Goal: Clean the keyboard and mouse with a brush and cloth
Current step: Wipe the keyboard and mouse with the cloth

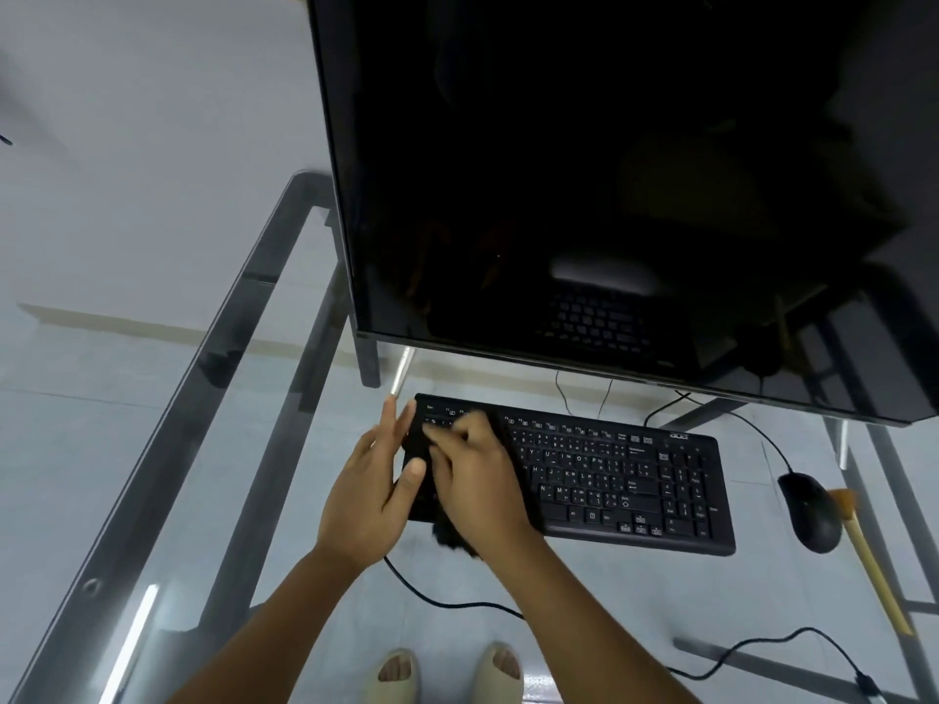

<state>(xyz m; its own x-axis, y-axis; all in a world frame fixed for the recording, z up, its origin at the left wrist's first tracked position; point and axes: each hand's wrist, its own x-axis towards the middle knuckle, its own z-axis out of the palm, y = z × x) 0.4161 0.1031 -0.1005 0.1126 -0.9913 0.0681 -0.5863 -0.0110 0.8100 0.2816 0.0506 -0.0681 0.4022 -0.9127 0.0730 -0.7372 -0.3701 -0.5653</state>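
Note:
A black keyboard (609, 475) lies on a glass desk (167, 449). My right hand (477, 480) presses a black cloth (449, 538) onto the keyboard's left part, and the cloth's edge shows below my palm. Beside it, my left hand (371, 490) rests against the keyboard's left end with fingers spread and the thumb on the edge. To the right of the keyboard sits a black wired mouse (808, 510). A brush with a long wooden handle (864, 556) lies just right of the mouse.
A large dark monitor (609, 195) looms over the back of the desk. Black cables (457, 604) run under the glass and from the mouse. Metal frame bars show through the glass. My feet in pale sandals (447, 675) stand on the floor below.

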